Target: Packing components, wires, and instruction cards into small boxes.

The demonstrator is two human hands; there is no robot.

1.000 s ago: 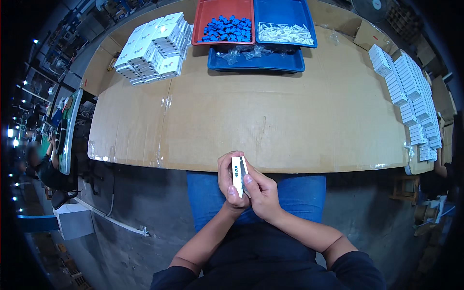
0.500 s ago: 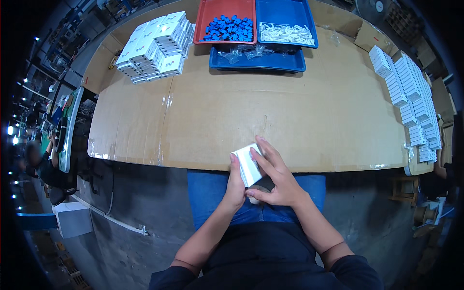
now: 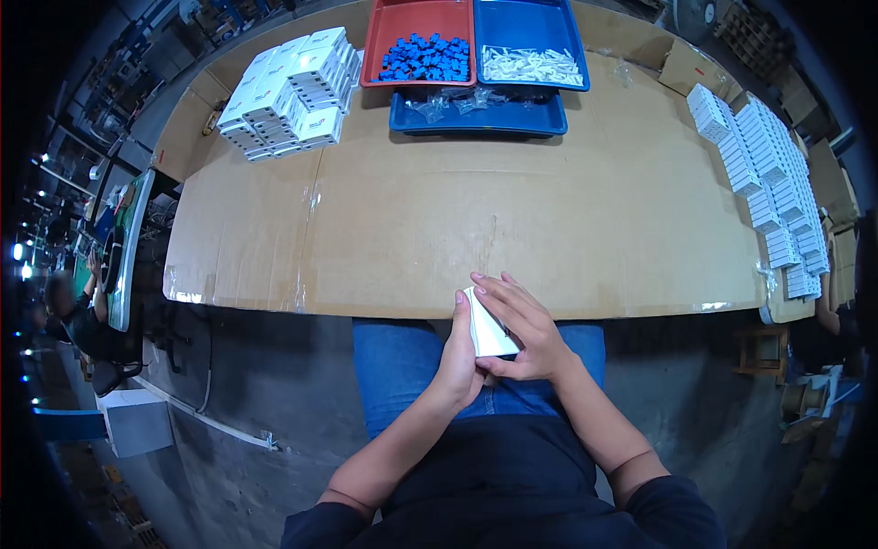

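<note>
A small white box (image 3: 488,335) is held between my two hands, just off the table's front edge and above my lap. My left hand (image 3: 460,355) grips it from the left, with the thumb pointing up along its side. My right hand (image 3: 530,335) wraps the right side, its fingers lying over the far part and its thumb at the near edge. Fingers cover much of the box, so its right side is hidden.
On the cardboard-covered table (image 3: 402,229), white boxes are stacked at the back left (image 3: 288,96) and along the right edge (image 3: 764,183). At the back stand a red tray (image 3: 421,18) of blue parts, a blue tray (image 3: 526,23) of white pieces and a lower blue tray (image 3: 503,122) with clear plastic bags.
The white box has turned in my hands and shows a narrower white face. My right hand has closed further over it. The whole view has shifted slightly.
</note>
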